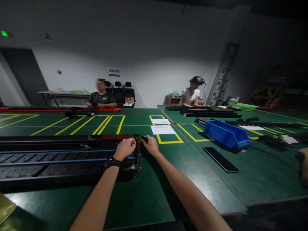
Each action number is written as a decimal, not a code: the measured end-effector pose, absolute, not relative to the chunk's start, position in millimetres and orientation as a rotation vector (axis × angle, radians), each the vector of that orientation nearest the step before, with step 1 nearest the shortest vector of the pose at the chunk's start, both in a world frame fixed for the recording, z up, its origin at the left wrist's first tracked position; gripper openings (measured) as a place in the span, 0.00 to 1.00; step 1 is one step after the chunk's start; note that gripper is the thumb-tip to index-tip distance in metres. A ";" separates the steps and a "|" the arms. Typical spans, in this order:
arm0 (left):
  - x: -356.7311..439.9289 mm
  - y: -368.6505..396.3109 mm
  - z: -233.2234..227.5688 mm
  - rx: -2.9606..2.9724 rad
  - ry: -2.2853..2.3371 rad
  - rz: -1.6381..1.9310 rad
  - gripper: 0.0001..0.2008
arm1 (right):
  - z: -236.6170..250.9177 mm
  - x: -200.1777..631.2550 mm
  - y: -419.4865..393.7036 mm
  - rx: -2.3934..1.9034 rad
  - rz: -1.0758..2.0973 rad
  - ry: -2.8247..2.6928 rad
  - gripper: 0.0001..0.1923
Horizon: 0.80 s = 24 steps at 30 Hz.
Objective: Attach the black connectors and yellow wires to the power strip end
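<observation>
Power strip (pixel 60 160): laid lengthwise on the green desk (pixel 168 179) at near left, its right end worked on.
Left hand (pixel 125 148): grip closed over the strip's end.
Right hand (pixel 151 145): a small black part (pixel 144 139) is pinched at that end.
Progress: the end piece is judged not yet seated.
Hidden: the joint itself, masked by fingers and dim light.

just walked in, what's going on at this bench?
A person is working at the end of a long black power strip on the green table. The left hand rests on the strip's end; the right hand pinches a small black part beside it. Two other people sit at the far side. A blue bin and a flat black bar lie to the right.
</observation>
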<state>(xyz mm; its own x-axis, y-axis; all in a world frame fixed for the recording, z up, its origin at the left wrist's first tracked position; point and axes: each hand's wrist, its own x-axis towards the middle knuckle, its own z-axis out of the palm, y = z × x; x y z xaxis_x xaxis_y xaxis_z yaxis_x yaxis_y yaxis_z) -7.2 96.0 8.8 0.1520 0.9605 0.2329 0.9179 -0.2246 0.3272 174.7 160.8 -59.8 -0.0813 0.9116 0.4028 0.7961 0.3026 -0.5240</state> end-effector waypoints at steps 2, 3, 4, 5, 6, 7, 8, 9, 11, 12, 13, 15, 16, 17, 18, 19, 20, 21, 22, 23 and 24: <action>-6.6 95.6 10.1 2.301 1.886 0.592 0.11 | -57.1 174.3 157.9 -1.541 0.111 -1.925 0.10; -6.3 95.4 11.1 2.295 1.891 0.588 0.11 | -55.6 174.4 156.4 -1.545 0.073 -1.943 0.10; -6.0 95.3 12.1 2.285 1.903 0.580 0.11 | -54.3 174.7 155.2 -1.548 0.054 -1.961 0.10; -5.7 95.2 13.0 2.275 1.914 0.575 0.11 | -53.4 175.1 154.2 -1.552 0.051 -1.979 0.09; -5.6 95.1 13.8 2.277 1.916 0.577 0.11 | -52.9 175.5 153.7 -1.554 0.063 -1.988 0.09; -5.6 95.1 14.5 2.279 1.915 0.579 0.11 | -52.8 176.1 153.6 -1.553 0.087 -1.993 0.09; -5.6 95.2 15.0 2.284 1.910 0.575 0.11 | -53.1 176.7 153.9 -1.550 0.118 -1.993 0.09; -5.7 95.3 15.4 2.293 1.904 0.574 0.10 | -53.6 177.5 154.5 -1.545 0.153 -1.988 0.09; -6.2 95.5 15.7 2.304 1.895 0.571 0.11 | -54.6 179.7 156.4 -1.519 0.213 -1.977 0.10; -6.6 95.8 15.8 2.305 1.894 0.570 0.11 | -54.6 181.2 157.4 -1.496 0.236 -1.977 0.10; -6.9 96.1 15.8 2.306 1.892 0.568 0.11 | -54.2 183.1 158.2 -1.466 0.261 -1.983 0.11; -7.7 97.1 15.6 2.309 1.889 0.558 0.12 | -51.6 188.1 159.1 -1.387 0.326 -2.005 0.13; -8.1 97.8 15.3 2.308 1.891 0.548 0.12 | -49.8 191.1 158.8 -1.346 0.367 -2.014 0.14; -8.5 98.6 15.0 2.304 1.895 0.539 0.12 | -47.9 194.4 157.9 -1.312 0.408 -2.017 0.17; -8.9 99.4 14.7 2.297 1.900 0.533 0.11 | -46.2 197.7 156.3 -1.285 0.443 -2.015 0.19; -9.2 100.1 14.3 2.291 1.903 0.530 0.11 | -45.0 201.1 154.0 -1.265 0.466 -2.007 0.20; -9.6 100.8 13.8 2.286 1.904 0.533 0.11 | -44.4 204.3 150.9 -1.250 0.478 -1.995 0.21; -9.9 101.3 13.4 2.285 1.899 0.538 0.10 | -44.4 207.2 147.1 -1.239 0.482 -1.983 0.21; -10.2 101.7 13.1 2.286 1.892 0.546 0.10 | -45.0 209.7 142.7 -1.232 0.478 -1.970 0.20; -10.5 101.9 12.8 2.287 1.883 0.555 0.10 | -46.1 211.7 138.0 -1.234 0.462 -1.951 0.19; -10.7 102.0 12.5 2.288 1.876 0.564 0.10 | -47.3 213.3 133.1 -1.245 0.440 -1.928 0.18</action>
<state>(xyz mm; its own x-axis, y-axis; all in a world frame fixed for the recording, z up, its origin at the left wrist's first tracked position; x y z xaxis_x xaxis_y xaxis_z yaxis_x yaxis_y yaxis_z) -10.7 102.0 12.5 0.1576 0.9664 0.2031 0.9181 -0.2191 0.3301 213.3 133.1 -47.3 -0.2125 0.8800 0.4248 0.6087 0.4593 -0.6470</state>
